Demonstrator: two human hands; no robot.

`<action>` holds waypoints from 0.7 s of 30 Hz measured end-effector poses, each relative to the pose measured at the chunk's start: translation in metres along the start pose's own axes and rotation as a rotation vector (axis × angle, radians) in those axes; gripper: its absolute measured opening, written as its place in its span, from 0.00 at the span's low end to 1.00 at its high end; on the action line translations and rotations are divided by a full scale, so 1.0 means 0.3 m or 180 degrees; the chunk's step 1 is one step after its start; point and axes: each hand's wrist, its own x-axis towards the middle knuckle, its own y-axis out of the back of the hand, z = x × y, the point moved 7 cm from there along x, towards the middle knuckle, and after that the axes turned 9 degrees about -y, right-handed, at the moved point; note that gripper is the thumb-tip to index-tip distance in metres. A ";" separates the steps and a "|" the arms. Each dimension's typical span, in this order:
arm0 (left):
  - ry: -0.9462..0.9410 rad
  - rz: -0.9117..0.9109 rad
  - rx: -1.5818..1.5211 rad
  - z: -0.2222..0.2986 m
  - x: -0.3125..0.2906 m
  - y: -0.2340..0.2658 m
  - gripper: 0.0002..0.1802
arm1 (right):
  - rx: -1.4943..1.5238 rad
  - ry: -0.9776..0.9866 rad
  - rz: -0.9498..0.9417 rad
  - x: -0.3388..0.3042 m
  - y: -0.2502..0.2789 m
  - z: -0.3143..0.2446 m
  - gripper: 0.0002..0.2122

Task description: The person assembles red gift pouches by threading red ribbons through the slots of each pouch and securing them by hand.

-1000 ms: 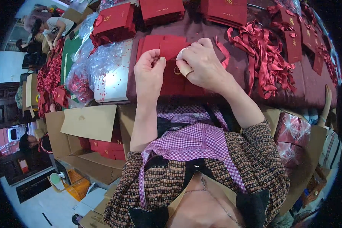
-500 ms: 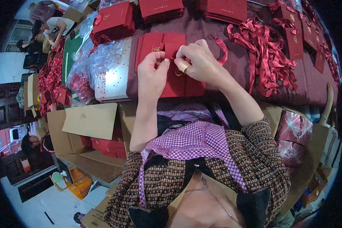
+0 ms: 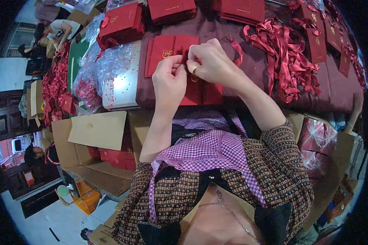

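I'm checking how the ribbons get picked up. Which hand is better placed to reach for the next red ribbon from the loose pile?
Probably the right hand: the ribbon pile lies on its side of the table, while the left hand pinches the red card, farther from the pile.

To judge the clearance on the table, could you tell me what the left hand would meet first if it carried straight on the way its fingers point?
Probably the flat red envelope directly beyond the left hand; depth is unclear.

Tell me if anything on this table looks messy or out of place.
The red ribbons lie in a loose tangled heap right of the hands, unlike the neat red card stacks. Both hands pinch at a flat red folder.
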 end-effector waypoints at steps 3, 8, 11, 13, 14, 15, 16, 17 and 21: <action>-0.0083 0.0020 -0.0150 -0.010 -0.006 -0.012 0.11 | -0.0608 0.0416 0.0368 -0.012 0.010 -0.061 0.05; 0.0158 -0.0226 -0.0944 -0.026 0.005 -0.001 0.13 | -0.0347 0.0563 0.0096 -0.001 0.045 -0.046 0.06; 0.0229 -0.0307 -0.1047 -0.002 0.017 0.004 0.12 | -0.0106 0.0509 -0.0142 -0.008 0.066 -0.032 0.04; 0.0158 -0.0316 -0.1155 -0.015 0.024 0.008 0.12 | -0.0090 0.0538 -0.0204 -0.015 0.076 -0.029 0.04; -0.0050 -0.0457 -0.1048 -0.016 0.025 0.006 0.12 | -0.0064 0.0560 -0.0267 -0.019 0.077 -0.032 0.04; -0.0260 -0.0598 -0.0939 -0.012 0.023 -0.001 0.12 | -0.0071 0.0569 -0.0267 -0.021 0.078 -0.036 0.04; -0.0334 -0.0576 -0.1001 -0.008 0.022 -0.007 0.11 | -0.0042 0.0639 -0.0165 -0.025 0.085 -0.045 0.04; -0.0329 -0.0575 -0.1003 -0.020 0.022 -0.011 0.11 | -0.0005 0.0698 -0.0070 -0.027 0.089 -0.048 0.04; -0.0236 -0.0677 -0.0810 -0.037 0.019 -0.016 0.08 | -0.0123 0.0627 -0.0213 -0.026 0.086 -0.040 0.06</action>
